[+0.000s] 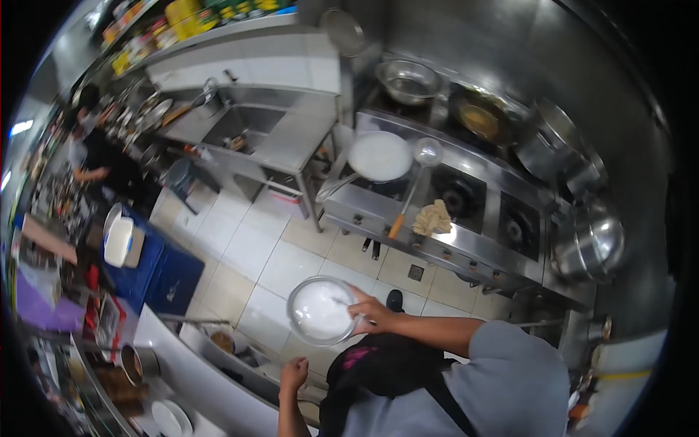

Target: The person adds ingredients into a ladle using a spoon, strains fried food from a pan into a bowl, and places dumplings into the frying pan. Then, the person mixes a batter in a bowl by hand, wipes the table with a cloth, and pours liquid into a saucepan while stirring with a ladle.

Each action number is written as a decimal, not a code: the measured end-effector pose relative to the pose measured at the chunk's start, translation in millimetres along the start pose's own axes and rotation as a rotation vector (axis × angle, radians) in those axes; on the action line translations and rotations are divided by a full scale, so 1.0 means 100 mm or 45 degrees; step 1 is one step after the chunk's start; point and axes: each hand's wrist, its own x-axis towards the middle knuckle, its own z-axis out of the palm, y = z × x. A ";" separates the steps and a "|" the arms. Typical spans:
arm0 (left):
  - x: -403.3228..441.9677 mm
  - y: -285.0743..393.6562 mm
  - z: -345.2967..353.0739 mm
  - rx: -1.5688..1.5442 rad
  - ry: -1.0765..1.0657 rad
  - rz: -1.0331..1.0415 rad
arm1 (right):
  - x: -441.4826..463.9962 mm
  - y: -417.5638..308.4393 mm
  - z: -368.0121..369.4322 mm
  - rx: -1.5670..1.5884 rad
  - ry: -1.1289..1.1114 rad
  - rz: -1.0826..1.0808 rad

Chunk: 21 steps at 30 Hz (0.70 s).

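Observation:
My right hand (370,312) grips the near right rim of a round metal bowl (320,311) with white contents. A thin utensil handle shows at the bowl's right side, by my fingers. My left hand (293,373) is below and left of the bowl, apart from it, with its fingers curled together; no object shows in it. On the stove ahead stands a pan (379,156) filled with something white. A ladle (427,153) with a wooden handle and a crumpled yellowish cloth (432,218) lie beside it.
The stove (393,211) holds a colander (409,81), a wok (478,120) and large pots (547,138). A steel sink (244,130) is at the back left. Another person (109,160) stands far left. A blue bin (160,269) and a white counter (196,375) are at the left.

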 end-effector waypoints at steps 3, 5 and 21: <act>0.97 1.08 0.28 0.165 -0.098 0.293 | -0.47 0.24 -0.72 -0.201 0.365 0.008; 1.53 1.88 0.64 0.136 -0.099 0.461 | -0.70 0.28 -1.21 -0.216 0.476 0.092; 3.24 4.93 2.36 -0.273 -0.719 0.334 | -1.69 0.47 -3.04 -0.602 1.243 0.519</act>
